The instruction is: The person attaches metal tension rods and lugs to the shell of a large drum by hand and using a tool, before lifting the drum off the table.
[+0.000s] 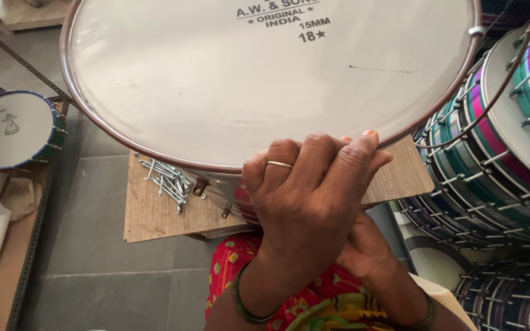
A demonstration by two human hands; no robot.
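A large drum with a white head and brown hoop stands on a wooden board. At its near rim the left hand curls closed over the right hand; what either grips is hidden. Metal hooks lie near the board's far left corner.

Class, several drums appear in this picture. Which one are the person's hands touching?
The big drum with the brown rim, resting on the wooden board. Both hands press at its near edge, left hand over right hand. The other drums sit apart, untouched.
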